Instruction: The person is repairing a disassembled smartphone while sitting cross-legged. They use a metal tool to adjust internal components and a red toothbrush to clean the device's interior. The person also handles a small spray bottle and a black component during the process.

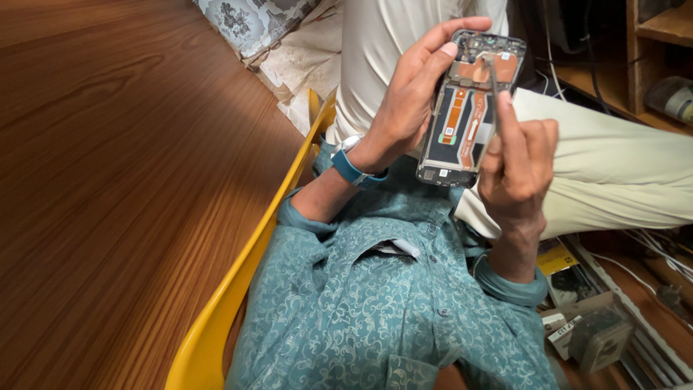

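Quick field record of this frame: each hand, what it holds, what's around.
left hand: grips opened phone by its left edge, back cover off
right hand: holds thin tool, tip on phone's upper part
wrist: blue watch on left
seat: yellow chair
surroundings: wooden table on the left, grey box lower right

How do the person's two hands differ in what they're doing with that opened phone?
The left hand wraps the opened phone from its side, fingers spread wide; the right hand is curled in a pinching grip on a thin tool. The left wrist wears a blue band; the right is bare. Both have teal sleeves.
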